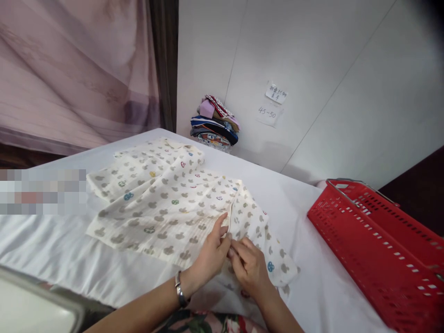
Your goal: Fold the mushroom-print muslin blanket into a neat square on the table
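Observation:
A cream garment (163, 203) printed with grey and coloured mouse-head shapes lies spread on the white table (312, 296). My left hand (210, 254), with a bracelet at the wrist, pinches the garment's front edge near its middle. My right hand (249, 266) is closed on the cloth right beside it, fingertips touching the left hand's fingers. Both hands meet at the near right part of the garment, where one flap folds over.
A red plastic basket (378, 254) stands on the table at the right. A stack of folded colourful clothes (215, 122) sits in the far corner against the white wall, below two paper notes (274, 101). A pink curtain (69, 69) hangs at the left.

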Motion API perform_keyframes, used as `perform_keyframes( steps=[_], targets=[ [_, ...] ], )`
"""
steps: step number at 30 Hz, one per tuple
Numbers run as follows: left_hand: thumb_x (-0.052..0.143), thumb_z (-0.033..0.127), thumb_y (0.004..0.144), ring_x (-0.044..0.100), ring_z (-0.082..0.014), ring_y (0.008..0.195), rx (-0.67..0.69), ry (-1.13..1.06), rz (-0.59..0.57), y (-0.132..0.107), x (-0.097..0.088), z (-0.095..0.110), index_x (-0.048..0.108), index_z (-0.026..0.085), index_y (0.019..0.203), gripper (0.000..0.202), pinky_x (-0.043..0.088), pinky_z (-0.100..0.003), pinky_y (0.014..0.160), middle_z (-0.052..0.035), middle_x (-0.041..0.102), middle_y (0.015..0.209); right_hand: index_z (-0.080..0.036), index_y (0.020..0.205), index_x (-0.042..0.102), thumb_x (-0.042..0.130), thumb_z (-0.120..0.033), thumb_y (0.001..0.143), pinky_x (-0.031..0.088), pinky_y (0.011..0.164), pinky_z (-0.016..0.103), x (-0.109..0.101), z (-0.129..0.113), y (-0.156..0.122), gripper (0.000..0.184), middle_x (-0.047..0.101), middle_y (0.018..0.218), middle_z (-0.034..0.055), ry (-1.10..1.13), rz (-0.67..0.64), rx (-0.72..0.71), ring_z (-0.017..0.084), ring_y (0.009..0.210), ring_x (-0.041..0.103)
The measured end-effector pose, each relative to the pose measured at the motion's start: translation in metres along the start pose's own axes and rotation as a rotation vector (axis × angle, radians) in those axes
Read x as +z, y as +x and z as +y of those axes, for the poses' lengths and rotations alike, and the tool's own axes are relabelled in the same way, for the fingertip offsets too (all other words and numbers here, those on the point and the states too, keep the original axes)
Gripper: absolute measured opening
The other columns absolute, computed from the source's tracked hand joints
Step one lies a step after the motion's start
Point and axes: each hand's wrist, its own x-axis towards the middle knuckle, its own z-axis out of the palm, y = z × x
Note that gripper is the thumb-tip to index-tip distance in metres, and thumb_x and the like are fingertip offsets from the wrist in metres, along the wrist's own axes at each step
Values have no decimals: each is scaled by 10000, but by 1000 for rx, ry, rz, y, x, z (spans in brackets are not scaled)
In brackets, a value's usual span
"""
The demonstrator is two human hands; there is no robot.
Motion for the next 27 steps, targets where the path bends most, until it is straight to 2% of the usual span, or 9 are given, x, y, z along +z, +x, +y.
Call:
perform_keyframes(
  steps=[5,8,11,15,17,20,24,27],
  targets=[
    [437,264,820,399,-61,514,-16,-113,-6,5,4,-5,248,232,1335,549,348,-160,457,45,424,699,-182,765,633,409,-247,864,410,581,230,-3,1,3,253,509,705,17,197,41,46,123,640,499],
    [426,269,822,435,-72,517,-30,-134,-17,7,4,-5,235,242,1334,548,392,-180,470,46,443,696,-175,780,624,414,-273,870,401,560,224,-3,9,5,249,519,699,14,287,103,107,123,634,499],
    [436,268,811,469,-82,544,-44,-166,-29,7,5,-1,229,230,1333,562,420,-197,496,34,488,724,-184,957,594,428,-266,864,417,581,228,-2,13,5,207,541,786,28,225,160,108,128,664,512],
    [449,246,796,485,-80,550,-97,-220,-15,6,7,0,254,215,1323,562,413,-199,509,14,540,770,-203,1050,563,515,-233,803,441,671,263,3,10,1,253,542,877,48,-25,80,54,164,768,530],
    [470,256,792,528,-97,602,-127,-233,-29,6,8,-4,252,217,1334,586,441,-227,564,-15,576,835,-203,1009,569,541,-207,770,438,705,286,6,9,0,240,545,876,49,-129,71,69,185,811,529],
    [521,301,785,577,-140,762,-93,-235,-76,7,11,-11,250,228,1357,637,462,-278,697,-64,604,959,-200,872,566,537,-195,766,420,703,300,5,10,0,109,552,814,39,-170,84,81,193,793,519],
    [556,322,771,566,-184,932,-58,-246,-125,6,17,-12,249,220,1374,684,445,-320,802,-111,586,1075,-197,808,575,545,-245,797,411,694,290,-7,18,1,58,580,787,32,-71,82,67,185,781,521],
    [569,290,756,559,-189,963,-125,-309,-202,4,23,-2,225,233,1381,716,449,-331,811,-125,553,1144,-206,780,613,546,-247,805,426,701,282,-17,28,-1,82,600,778,24,29,58,99,176,784,537]
  ],
)
